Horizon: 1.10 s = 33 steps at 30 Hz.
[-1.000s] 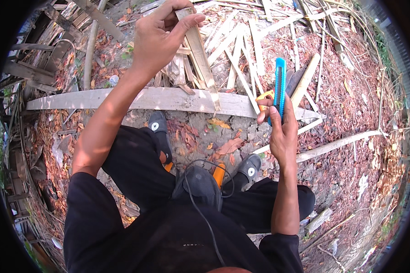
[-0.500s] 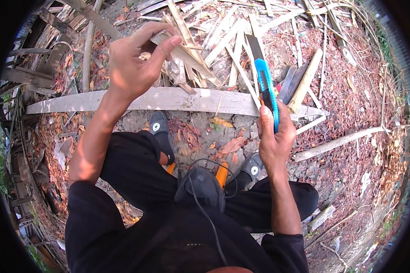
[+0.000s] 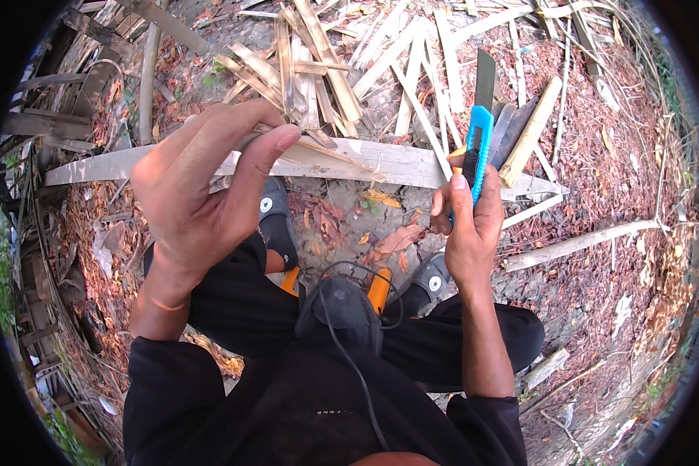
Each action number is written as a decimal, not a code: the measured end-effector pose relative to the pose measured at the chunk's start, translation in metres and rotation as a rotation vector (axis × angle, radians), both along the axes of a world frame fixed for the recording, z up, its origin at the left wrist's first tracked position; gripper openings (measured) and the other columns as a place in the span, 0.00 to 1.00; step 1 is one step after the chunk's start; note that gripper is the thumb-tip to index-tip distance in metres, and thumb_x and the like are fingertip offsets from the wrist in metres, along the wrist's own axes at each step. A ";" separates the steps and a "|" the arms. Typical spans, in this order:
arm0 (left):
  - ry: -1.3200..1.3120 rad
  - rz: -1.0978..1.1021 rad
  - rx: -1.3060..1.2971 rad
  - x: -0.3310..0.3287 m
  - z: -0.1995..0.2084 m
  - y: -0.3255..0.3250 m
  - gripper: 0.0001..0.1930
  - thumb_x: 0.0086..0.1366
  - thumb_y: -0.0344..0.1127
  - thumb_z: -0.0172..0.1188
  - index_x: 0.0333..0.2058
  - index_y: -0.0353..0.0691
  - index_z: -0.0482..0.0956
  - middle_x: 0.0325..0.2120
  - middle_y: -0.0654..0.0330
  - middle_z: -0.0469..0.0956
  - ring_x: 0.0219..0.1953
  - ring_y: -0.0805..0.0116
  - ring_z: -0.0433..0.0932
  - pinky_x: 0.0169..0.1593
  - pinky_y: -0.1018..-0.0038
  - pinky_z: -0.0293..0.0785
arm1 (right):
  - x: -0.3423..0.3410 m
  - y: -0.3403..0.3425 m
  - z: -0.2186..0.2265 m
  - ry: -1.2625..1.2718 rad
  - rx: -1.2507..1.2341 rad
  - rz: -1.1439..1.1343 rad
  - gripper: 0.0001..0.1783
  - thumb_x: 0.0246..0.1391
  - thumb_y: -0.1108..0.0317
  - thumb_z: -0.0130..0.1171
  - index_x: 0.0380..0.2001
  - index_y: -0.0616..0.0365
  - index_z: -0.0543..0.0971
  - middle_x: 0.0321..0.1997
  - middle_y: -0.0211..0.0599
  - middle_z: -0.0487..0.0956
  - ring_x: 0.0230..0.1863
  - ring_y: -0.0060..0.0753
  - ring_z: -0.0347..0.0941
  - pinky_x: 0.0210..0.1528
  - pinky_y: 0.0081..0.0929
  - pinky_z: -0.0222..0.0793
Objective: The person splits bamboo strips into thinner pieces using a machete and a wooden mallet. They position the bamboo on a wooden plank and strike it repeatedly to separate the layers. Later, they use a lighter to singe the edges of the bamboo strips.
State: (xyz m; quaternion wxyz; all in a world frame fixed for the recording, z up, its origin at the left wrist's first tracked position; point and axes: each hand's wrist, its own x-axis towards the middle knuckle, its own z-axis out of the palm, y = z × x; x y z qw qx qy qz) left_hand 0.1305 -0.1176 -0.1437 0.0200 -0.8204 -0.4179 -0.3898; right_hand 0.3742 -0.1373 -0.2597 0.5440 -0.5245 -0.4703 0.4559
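Observation:
In my right hand [image 3: 471, 221] is a blue utility knife [image 3: 481, 147], its long dark blade slid out and pointing away from me. The fingers wrap around the lower part of its handle. My left hand [image 3: 210, 179] is raised closer to the camera, thumb and fingers closed on a thin wooden strip [image 3: 326, 152]. This strip is seen nearly edge-on, its free end reaching right above a long grey plank [image 3: 400, 172]. Part of the strip is hidden behind the fingers. Knife and strip are apart.
The plank lies crosswise beyond my feet. Split wooden strips [image 3: 303, 70] are heaped behind it. Dark flat blades [image 3: 509, 128] and a pale round stick [image 3: 532, 132] rest by its right end. A branch [image 3: 582, 245] lies right; a cable [image 3: 346, 357] crosses my lap.
My left hand has come nearer and lower with the strip, which has turned more edge-on. My right hand has shifted slightly, and the knife now leans to the right instead of left.

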 end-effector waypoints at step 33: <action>0.005 -0.008 -0.203 0.000 -0.005 -0.019 0.07 0.51 0.23 0.67 0.31 0.30 0.81 0.22 0.53 0.80 0.21 0.66 0.77 0.24 0.76 0.70 | -0.045 -0.021 -0.028 -0.617 -0.118 0.251 0.11 0.67 0.64 0.45 0.36 0.63 0.67 0.14 0.47 0.71 0.17 0.56 0.70 0.22 0.45 0.62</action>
